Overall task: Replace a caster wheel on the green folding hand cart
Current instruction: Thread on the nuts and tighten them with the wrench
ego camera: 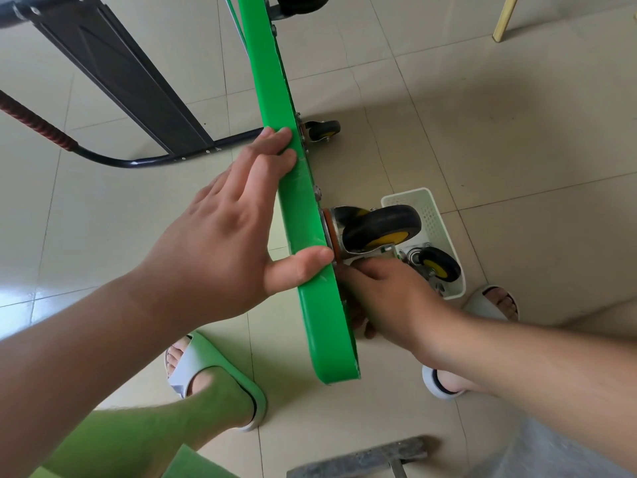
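Note:
The green cart deck (275,98) stands on its edge, running from top centre down to the floor between my feet. My left hand (224,229) grips its upper rim, fingers over the top and thumb against the near face. A black caster wheel with a yellow hub (379,229) sticks out of the deck's underside on a metal bracket. My right hand (382,298) is under that bracket at the mounting plate, fingers curled and mostly hidden behind the deck. Another caster (324,131) is mounted farther along the deck.
A white perforated basket (432,215) on the tile floor right of the deck holds a loose caster (437,265). The cart's black folded handle frame (138,98) lies at upper left. A grey hammer head (362,457) rests at the bottom. A wooden leg (505,19) stands top right.

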Motion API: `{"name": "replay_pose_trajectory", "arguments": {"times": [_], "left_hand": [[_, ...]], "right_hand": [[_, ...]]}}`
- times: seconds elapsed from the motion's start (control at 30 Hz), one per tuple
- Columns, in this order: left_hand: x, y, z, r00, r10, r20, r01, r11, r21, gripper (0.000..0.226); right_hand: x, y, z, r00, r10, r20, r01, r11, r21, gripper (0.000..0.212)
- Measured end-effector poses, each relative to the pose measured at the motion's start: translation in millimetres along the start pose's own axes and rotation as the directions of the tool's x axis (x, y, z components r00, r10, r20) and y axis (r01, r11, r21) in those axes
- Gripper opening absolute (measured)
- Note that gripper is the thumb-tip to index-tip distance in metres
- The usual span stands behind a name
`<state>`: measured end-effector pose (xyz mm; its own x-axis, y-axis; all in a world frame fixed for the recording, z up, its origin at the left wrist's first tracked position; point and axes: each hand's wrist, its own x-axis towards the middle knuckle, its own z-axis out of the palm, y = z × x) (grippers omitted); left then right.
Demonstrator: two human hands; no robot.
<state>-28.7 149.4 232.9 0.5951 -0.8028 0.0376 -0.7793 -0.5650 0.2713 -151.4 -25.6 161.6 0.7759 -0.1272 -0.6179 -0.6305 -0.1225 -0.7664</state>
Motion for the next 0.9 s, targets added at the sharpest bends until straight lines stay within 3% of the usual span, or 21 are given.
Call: {"name": "replay_pose_trajectory", "arguments": {"times": [0.17,0.3,0.43,0.57,0.7,0.9], "left_hand": [[0.2,0.4,-0.2,1.000,0.010,-0.005,-0.010,1.000,0.019,0.104],[-0.4,1.1,0.0,1.000,0.020,-0.017,-0.019,0.997,0.069,0.104],[0.1,1.2,0.4,0.999,0.028,-0.021,-0.026,0.996,0.085,0.104],[-0.3,1.0,0.4,0.999,0.029,-0.026,-0.026,0.995,0.092,0.105],[0.1,0.9,0.6,0.999,0.030,-0.027,-0.027,0.995,0.091,0.105],[0.4,0.8,0.7,0.999,0.032,-0.026,-0.029,0.996,0.088,0.105]], "right_hand": [[-0.3,0.6,1.5,0.999,0.026,0.035,-0.029,0.997,0.078,0.033],[1.5,-1.1,1.6,0.994,0.087,0.067,-0.093,0.991,0.096,0.047],[0.7,-2.6,3.1,0.991,0.097,0.089,-0.109,0.985,0.135,0.037],[1.4,-1.9,3.6,0.984,0.142,0.110,-0.157,0.977,0.142,0.048],[0.6,-2.0,4.5,0.987,0.130,0.098,-0.146,0.974,0.175,0.033],[1.2,-1.3,4.2,0.984,0.140,0.109,-0.155,0.976,0.151,0.046]]}}
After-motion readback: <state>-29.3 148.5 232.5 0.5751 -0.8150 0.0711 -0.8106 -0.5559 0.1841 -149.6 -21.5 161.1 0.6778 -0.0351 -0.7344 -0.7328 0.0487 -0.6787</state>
